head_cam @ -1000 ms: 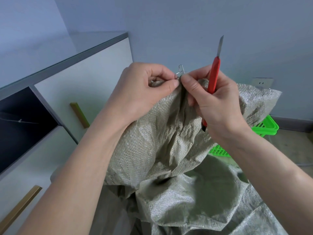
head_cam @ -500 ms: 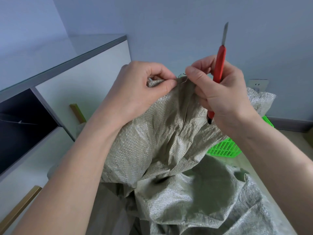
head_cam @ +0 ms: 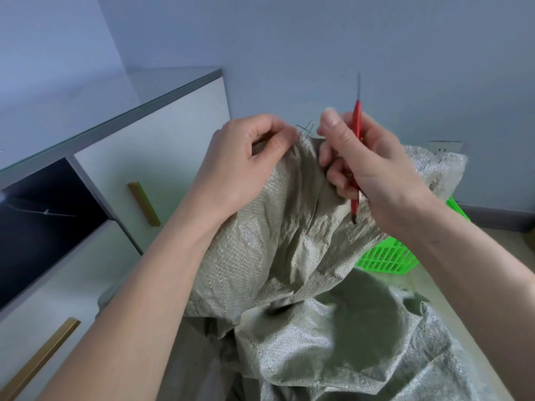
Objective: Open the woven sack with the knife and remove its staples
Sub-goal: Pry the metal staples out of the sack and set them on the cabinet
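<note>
At the upper centre of the frame, the thin bent metal staple (head_cam: pixel 307 129) now stands higher out of the grey-green woven plastic sack (head_cam: pixel 289 227) than half a second ago, so it seems almost free. The left hand (head_cam: pixel 249 157) pinches the sack's edge; the right hand (head_cam: pixel 373 166) has moved off the staple, its fingers (head_cam: pixel 333 131) curled around the red-handled knife (head_cam: pixel 356 151), blade up.

Crumpled grey-green woven sack (head_cam: pixel 275 250), bent wire staple (head_cam: pixel 307 129) at its raised edge, red-handled knife (head_cam: pixel 356 157) blade-up.

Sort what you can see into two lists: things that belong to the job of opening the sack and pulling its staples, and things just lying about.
Belongs to the job:
woven sack
red-handled knife
wire staple
left hand
right hand

Just lying about:
green plastic basket
white cabinet
wall socket
</note>
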